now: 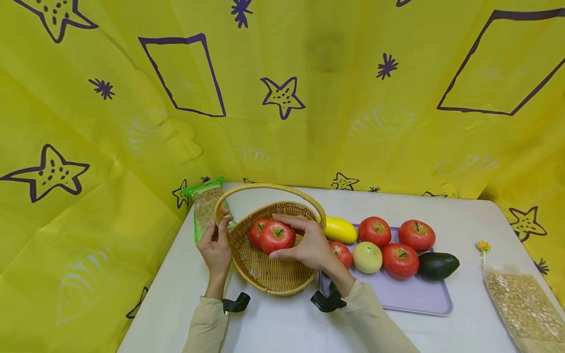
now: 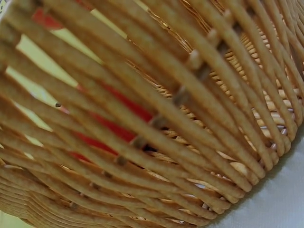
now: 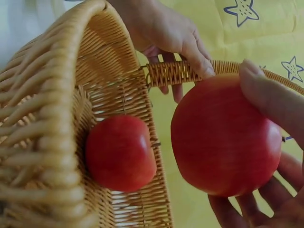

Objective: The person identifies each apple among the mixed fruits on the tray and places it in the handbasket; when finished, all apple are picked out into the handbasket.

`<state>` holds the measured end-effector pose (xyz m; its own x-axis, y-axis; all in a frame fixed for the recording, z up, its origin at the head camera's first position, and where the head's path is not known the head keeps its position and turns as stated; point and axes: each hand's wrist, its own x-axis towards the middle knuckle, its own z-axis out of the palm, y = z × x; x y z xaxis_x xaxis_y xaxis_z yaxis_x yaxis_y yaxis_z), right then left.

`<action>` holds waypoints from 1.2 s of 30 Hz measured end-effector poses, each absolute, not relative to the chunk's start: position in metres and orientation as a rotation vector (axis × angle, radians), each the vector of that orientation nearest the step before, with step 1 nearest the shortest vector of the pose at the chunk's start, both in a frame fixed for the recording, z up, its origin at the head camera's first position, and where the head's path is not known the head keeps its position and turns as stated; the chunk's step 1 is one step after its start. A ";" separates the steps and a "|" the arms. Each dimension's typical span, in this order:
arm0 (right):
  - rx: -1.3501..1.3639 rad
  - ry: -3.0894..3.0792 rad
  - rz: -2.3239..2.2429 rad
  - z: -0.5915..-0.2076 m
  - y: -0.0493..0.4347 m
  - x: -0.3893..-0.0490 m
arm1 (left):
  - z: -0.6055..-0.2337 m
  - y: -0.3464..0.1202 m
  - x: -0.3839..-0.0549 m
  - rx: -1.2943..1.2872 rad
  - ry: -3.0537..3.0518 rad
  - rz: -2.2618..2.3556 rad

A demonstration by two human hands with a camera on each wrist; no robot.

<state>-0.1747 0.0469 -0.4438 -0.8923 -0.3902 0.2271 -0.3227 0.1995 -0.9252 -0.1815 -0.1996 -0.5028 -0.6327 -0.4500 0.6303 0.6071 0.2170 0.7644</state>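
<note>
Currently gripping red fruit point(image 1: 277, 238) between curved thumb and fingers of right hand point(image 1: 311, 242), spread only to fruit width, over wicker basket point(image 1: 282, 282) near frame centre. Holding basket handle point(image 1: 270, 186) near its left end with thumb and curled fingers of left hand point(image 1: 217, 250). Note second red fruit point(image 3: 121, 153) inside basket. At lower right, note lilac tray point(image 1: 423, 299) bearing pale round fruit point(image 1: 367, 257) and dark green fruit point(image 1: 438, 266).
</note>
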 end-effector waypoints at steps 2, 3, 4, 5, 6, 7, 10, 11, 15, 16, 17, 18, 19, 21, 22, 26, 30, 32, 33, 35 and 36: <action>-0.692 2.390 -1.812 -0.442 0.043 -0.177 | -0.502 -0.199 -0.181 -0.153 -1.635 -1.560; -0.682 2.393 -1.809 -0.442 0.041 -0.178 | -0.502 -0.199 -0.181 -0.153 -1.635 -1.559; -0.670 2.402 -1.806 -0.441 0.039 -0.179 | -0.502 -0.199 -0.181 -0.155 -1.633 -1.559; -0.657 2.417 -1.794 -0.439 0.038 -0.181 | -0.502 -0.199 -0.181 -0.155 -1.632 -1.559; -0.632 2.431 -1.781 -0.438 0.036 -0.182 | -0.502 -0.198 -0.181 -0.155 -1.631 -1.559; -0.619 2.447 -1.766 -0.437 0.034 -0.183 | -0.502 -0.198 -0.182 -0.153 -1.629 -1.559; -0.582 2.499 -1.709 -0.436 0.031 -0.188 | -0.503 -0.198 -0.182 -0.150 -1.628 -1.557; -0.572 2.515 -1.685 -0.435 0.030 -0.190 | -0.502 -0.198 -0.182 -0.150 -1.626 -1.559; -0.549 2.539 -1.635 -0.435 0.026 -0.196 | -0.501 -0.198 -0.183 -0.149 -1.621 -1.561; -0.542 2.543 -1.624 -0.435 0.025 -0.197 | -0.501 -0.198 -0.183 -0.150 -1.621 -1.561; -0.537 2.549 -1.615 -0.435 0.024 -0.198 | -0.501 -0.198 -0.183 -0.152 -1.621 -1.558; -0.533 2.553 -1.607 -0.435 0.023 -0.199 | -0.501 -0.198 -0.183 -0.153 -1.622 -1.554; -0.529 2.559 -1.596 -0.434 0.022 -0.199 | -0.501 -0.198 -0.183 -0.154 -1.625 -1.549; -0.524 2.567 -1.573 -0.434 0.021 -0.201 | -0.501 -0.198 -0.182 -0.155 -1.626 -1.544; -0.521 2.573 -1.560 -0.434 0.021 -0.202 | -0.501 -0.198 -0.182 -0.155 -1.626 -1.543; -0.511 2.584 -1.522 -0.434 0.021 -0.204 | -0.503 -0.198 -0.183 -0.154 -1.623 -1.547; -0.479 2.608 -1.498 -0.432 0.022 -0.205 | -0.502 -0.198 -0.183 -0.157 -1.626 -1.544; -0.455 2.623 -1.481 -0.431 0.022 -0.206 | -0.502 -0.198 -0.184 -0.153 -1.628 -1.540; -0.441 2.628 -1.473 -0.430 0.022 -0.206 | -0.502 -0.198 -0.184 -0.148 -1.630 -1.539; -0.404 2.640 -1.455 -0.430 0.021 -0.207 | -0.502 -0.198 -0.184 -0.139 -1.630 -1.538; -0.386 2.646 -1.447 -0.430 0.021 -0.208 | -0.502 -0.197 -0.184 -0.137 -1.630 -1.541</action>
<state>-0.2076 0.0214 -0.4303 -0.9626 -0.2689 0.0324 -0.1723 0.5159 -0.8391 -0.1836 -0.1974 -0.5018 -0.6196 -0.4628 0.6340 0.6070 0.2296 0.7608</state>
